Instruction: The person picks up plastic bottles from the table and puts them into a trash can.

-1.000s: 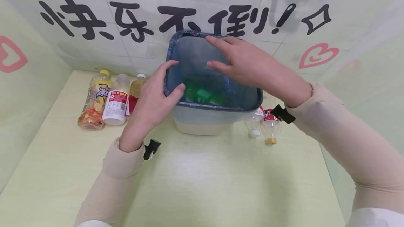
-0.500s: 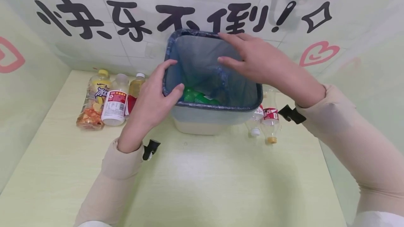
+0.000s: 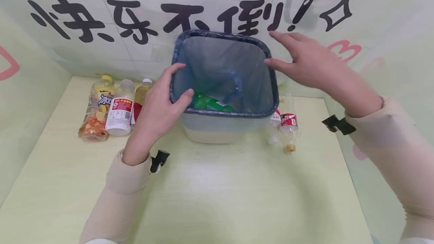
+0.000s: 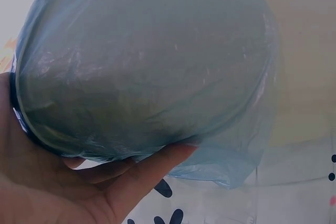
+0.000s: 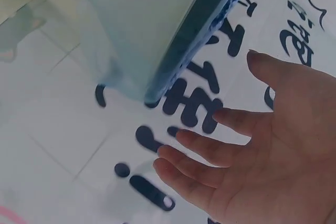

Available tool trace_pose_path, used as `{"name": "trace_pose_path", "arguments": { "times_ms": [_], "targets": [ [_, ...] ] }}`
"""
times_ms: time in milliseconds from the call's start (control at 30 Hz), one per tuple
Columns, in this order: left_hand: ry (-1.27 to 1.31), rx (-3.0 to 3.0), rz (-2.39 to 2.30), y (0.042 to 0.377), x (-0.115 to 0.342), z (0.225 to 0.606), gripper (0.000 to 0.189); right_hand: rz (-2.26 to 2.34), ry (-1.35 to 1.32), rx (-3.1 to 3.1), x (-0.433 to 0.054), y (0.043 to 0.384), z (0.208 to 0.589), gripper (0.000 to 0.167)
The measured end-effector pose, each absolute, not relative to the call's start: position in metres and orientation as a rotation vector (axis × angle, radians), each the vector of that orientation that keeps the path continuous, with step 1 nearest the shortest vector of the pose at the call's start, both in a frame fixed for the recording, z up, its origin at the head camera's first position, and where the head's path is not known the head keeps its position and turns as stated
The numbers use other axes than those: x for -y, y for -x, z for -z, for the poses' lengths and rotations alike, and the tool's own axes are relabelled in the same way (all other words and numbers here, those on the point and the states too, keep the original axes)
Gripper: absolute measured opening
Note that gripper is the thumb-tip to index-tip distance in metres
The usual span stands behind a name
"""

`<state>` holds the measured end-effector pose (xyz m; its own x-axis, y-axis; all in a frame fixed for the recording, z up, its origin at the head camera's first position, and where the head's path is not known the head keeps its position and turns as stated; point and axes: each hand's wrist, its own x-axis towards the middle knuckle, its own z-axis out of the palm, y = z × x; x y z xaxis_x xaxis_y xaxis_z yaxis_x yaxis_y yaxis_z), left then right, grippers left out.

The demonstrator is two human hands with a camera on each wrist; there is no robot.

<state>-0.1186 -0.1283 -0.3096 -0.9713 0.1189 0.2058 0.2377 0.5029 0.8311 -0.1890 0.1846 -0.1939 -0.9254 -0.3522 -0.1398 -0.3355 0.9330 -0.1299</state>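
Observation:
A pale trash bin (image 3: 210, 133) lined with a blue plastic bag (image 3: 217, 54) stands at the table's back, the bag folded over its rim. Green plastic bottles (image 3: 217, 104) lie inside at the bottom. My left hand (image 3: 159, 104) grips the bin's left rim, thumb and index finger reaching over the edge. The left wrist view shows that hand (image 4: 79, 182) against the translucent bag. My right hand (image 3: 312, 61) is beside the bin's right rim, fingers extended and holding nothing. In the right wrist view, a gap shows between this hand (image 5: 262, 156) and the bag.
Left of the bin lie an iced tea bottle (image 3: 98, 108), a white-bodied bottle (image 3: 119, 114) and an amber bottle (image 3: 140, 95). Right of it are clear bottles, one with a red label (image 3: 288, 119). A printed wall sheet (image 3: 135, 48) rises directly behind.
My right hand has moved right, from over the bin's opening to beside its right rim. My left hand stays on the left rim. Inside, the green bottles appear slightly shifted.

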Motion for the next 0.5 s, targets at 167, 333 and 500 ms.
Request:
{"name": "trace_pose_path", "arguments": {
  "times_ms": [167, 333, 500],
  "targets": [
    [0.304, 2.607, 1.473, 0.118, 0.13, 0.309, 0.06, 0.206, 0.423, -2.932, -0.21, 0.188, 0.194, 0.077],
    [0.326, 2.592, 1.46, 0.119, 0.13, 0.31, 0.06, 0.23, 0.342, -2.916, -0.234, 0.187, 0.198, 0.077],
    [0.329, 2.583, 1.466, 0.118, 0.127, 0.312, 0.06, 0.253, 0.298, -2.901, -0.252, 0.186, 0.203, 0.078]
  ]
}}
